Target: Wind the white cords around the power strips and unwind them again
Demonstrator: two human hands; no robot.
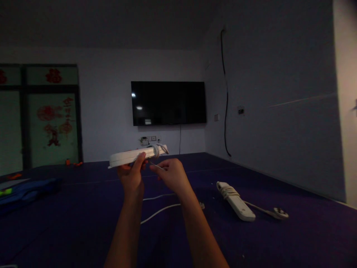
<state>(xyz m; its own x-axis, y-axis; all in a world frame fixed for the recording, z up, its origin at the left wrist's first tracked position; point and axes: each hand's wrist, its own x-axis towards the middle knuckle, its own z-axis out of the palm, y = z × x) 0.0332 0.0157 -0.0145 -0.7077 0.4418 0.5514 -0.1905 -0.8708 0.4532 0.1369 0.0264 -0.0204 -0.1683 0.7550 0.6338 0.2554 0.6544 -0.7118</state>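
Note:
My left hand grips a white power strip from below, thumb along its near side, holding it up level above the dark blue surface. Several turns of its white cord are wound round the strip's right end. Just right of it, my right hand is closed in a pinch on the cord near the wrapped end. Loose cord trails over the surface behind my forearms. A second white power strip lies to the right, its cord wrapped round one end and its plug stretched out beside it.
Blue cloth lies at the left, near small orange objects. A television hangs on the far wall above sockets. A black cable runs down the right wall. Glass doors stand at the far left.

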